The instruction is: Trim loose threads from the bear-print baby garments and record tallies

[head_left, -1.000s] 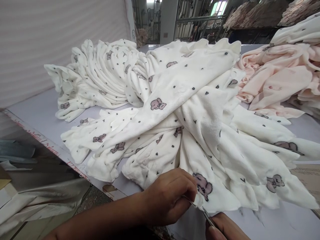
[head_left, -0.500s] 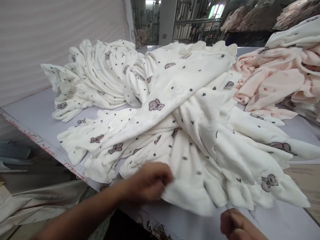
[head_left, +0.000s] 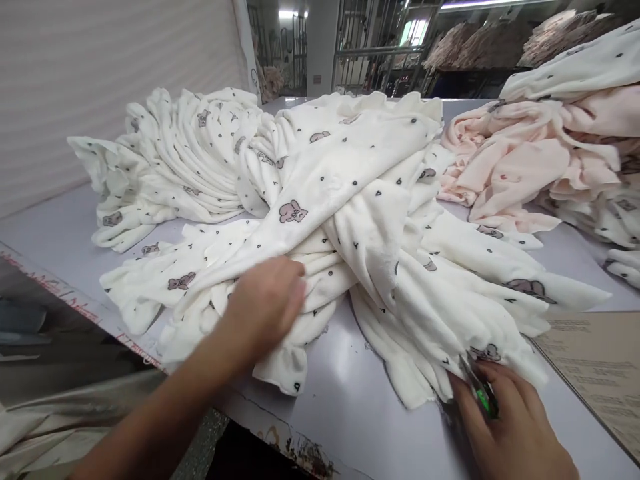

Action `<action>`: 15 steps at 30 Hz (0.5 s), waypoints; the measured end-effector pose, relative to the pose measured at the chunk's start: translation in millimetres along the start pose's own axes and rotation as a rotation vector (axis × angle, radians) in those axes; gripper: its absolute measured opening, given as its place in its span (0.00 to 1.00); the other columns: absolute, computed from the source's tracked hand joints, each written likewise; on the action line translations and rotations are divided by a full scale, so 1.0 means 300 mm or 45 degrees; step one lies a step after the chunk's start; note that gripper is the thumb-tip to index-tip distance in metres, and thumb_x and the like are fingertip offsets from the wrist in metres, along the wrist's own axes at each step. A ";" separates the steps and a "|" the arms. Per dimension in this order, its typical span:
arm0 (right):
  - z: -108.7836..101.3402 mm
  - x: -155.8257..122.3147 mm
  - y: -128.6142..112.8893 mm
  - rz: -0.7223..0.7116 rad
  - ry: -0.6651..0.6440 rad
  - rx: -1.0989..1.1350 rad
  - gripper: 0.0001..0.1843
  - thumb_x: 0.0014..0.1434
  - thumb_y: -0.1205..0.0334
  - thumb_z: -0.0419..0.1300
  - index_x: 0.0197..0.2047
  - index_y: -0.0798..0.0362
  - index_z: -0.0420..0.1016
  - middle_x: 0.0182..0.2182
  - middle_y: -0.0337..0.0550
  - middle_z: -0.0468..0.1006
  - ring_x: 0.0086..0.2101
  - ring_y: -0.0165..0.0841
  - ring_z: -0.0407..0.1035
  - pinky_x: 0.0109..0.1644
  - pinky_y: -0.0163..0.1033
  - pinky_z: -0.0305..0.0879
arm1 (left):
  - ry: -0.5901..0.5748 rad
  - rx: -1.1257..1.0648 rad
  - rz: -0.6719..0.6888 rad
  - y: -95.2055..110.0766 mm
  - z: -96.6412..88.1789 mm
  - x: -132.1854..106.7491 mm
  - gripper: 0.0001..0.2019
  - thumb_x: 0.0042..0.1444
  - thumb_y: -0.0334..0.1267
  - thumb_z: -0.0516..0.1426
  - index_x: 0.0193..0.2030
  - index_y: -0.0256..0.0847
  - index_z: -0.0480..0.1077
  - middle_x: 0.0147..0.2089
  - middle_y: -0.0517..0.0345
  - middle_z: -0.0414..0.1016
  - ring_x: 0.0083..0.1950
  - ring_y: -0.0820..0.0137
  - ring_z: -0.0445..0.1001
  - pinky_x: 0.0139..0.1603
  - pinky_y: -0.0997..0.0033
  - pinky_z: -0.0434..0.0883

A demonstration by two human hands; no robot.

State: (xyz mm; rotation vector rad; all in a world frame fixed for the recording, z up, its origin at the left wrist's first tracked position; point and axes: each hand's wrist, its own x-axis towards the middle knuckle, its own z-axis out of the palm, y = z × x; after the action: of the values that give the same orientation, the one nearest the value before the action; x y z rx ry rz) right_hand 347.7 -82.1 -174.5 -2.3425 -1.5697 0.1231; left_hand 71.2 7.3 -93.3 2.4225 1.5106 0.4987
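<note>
White plush fabric pieces [head_left: 310,200] printed with brown bears and small dark marks lie in overlapping, gathered folds on the table. My left hand [head_left: 267,300] is on the near folds at the centre, slightly blurred, its fingers curled closed on the cloth; their tips are partly hidden. At the lower right, my right hand [head_left: 515,420] holds small thread snips [head_left: 483,393] with a green part, blades pointing up toward the fabric. Its fingers are closed around the snips and touch the edge of the right-hand folds near a printed bear.
A gathered white bundle [head_left: 195,160] lies at the back left. Pink fabric [head_left: 525,153] is heaped at the right with more white printed cloth. Printed cardboard [head_left: 595,373] lies at the right table edge. A pale curtain-like sheet [head_left: 120,80] hangs at the left.
My left hand has moved up and away over the folds, and the near central cloth has shifted, baring table surface. My right hand has come up to the right-hand fabric, with the snips now showing.
</note>
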 end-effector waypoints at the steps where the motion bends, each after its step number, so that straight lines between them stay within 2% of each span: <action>1: -0.008 0.011 0.006 0.025 0.004 -0.012 0.23 0.59 0.41 0.44 0.45 0.49 0.64 0.49 0.51 0.69 0.38 0.45 0.72 0.27 0.41 0.65 | 0.023 -0.107 0.144 0.060 0.042 -0.002 0.13 0.63 0.38 0.44 0.43 0.36 0.67 0.38 0.51 0.70 0.38 0.66 0.68 0.40 0.67 0.66; 3: -0.032 0.036 0.013 0.126 0.033 -0.046 0.24 0.60 0.42 0.43 0.49 0.50 0.62 0.42 0.54 0.73 0.40 0.50 0.71 0.29 0.44 0.64 | -0.160 -0.220 0.519 0.167 0.164 -0.001 0.13 0.60 0.45 0.50 0.43 0.37 0.67 0.39 0.52 0.70 0.40 0.65 0.68 0.40 0.66 0.67; 4: -0.044 0.047 0.014 0.187 0.032 -0.057 0.25 0.60 0.42 0.43 0.50 0.50 0.62 0.37 0.55 0.74 0.40 0.52 0.71 0.29 0.45 0.63 | -0.208 -0.184 0.623 0.206 0.234 0.004 0.19 0.57 0.52 0.52 0.43 0.36 0.66 0.39 0.51 0.69 0.39 0.63 0.68 0.38 0.66 0.67; 5: -0.055 0.058 0.012 0.242 0.023 -0.060 0.25 0.60 0.41 0.43 0.50 0.50 0.62 0.32 0.53 0.73 0.39 0.53 0.71 0.29 0.45 0.62 | -0.205 -0.102 0.655 0.233 0.303 0.012 0.22 0.56 0.53 0.53 0.44 0.34 0.65 0.42 0.47 0.68 0.42 0.60 0.68 0.39 0.62 0.67; 7: -0.061 0.073 0.009 0.300 -0.007 -0.032 0.25 0.59 0.41 0.43 0.49 0.49 0.63 0.27 0.50 0.70 0.37 0.52 0.70 0.29 0.45 0.61 | -0.240 -0.040 0.630 0.249 0.402 0.033 0.14 0.57 0.42 0.54 0.43 0.31 0.66 0.44 0.44 0.68 0.45 0.57 0.67 0.43 0.58 0.67; 8: -0.055 0.078 0.008 0.303 -0.018 -0.007 0.25 0.59 0.41 0.43 0.48 0.50 0.63 0.26 0.49 0.70 0.36 0.51 0.70 0.30 0.45 0.61 | -0.268 -0.057 0.611 0.239 0.421 0.042 0.10 0.57 0.36 0.53 0.42 0.31 0.67 0.44 0.44 0.69 0.46 0.57 0.67 0.45 0.58 0.67; 10: -0.029 0.085 0.010 0.315 -0.020 0.049 0.25 0.58 0.41 0.43 0.47 0.50 0.64 0.26 0.47 0.70 0.33 0.50 0.70 0.31 0.45 0.62 | -0.369 -0.225 0.619 0.198 0.391 0.049 0.07 0.55 0.28 0.53 0.40 0.33 0.69 0.41 0.49 0.71 0.45 0.63 0.68 0.47 0.65 0.66; 13: 0.022 0.095 0.017 0.334 -0.046 0.147 0.24 0.56 0.40 0.48 0.44 0.50 0.65 0.24 0.43 0.71 0.29 0.47 0.70 0.29 0.44 0.63 | -0.498 -0.657 0.572 0.120 0.240 0.024 0.07 0.59 0.30 0.51 0.39 0.34 0.70 0.38 0.54 0.73 0.42 0.70 0.69 0.47 0.74 0.66; 15: 0.043 0.098 0.025 0.323 -0.075 0.213 0.24 0.53 0.40 0.51 0.43 0.50 0.67 0.22 0.41 0.71 0.26 0.44 0.69 0.28 0.44 0.63 | -0.547 -0.932 0.390 0.082 0.145 -0.007 0.10 0.61 0.32 0.49 0.39 0.33 0.70 0.38 0.53 0.73 0.42 0.70 0.69 0.47 0.74 0.66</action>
State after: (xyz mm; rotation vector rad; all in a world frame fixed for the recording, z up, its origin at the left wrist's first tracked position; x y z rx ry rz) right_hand 362.8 -55.0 -186.1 -2.4119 -1.2272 0.3699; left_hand 108.2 -6.5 -124.1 1.9863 0.6259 0.4439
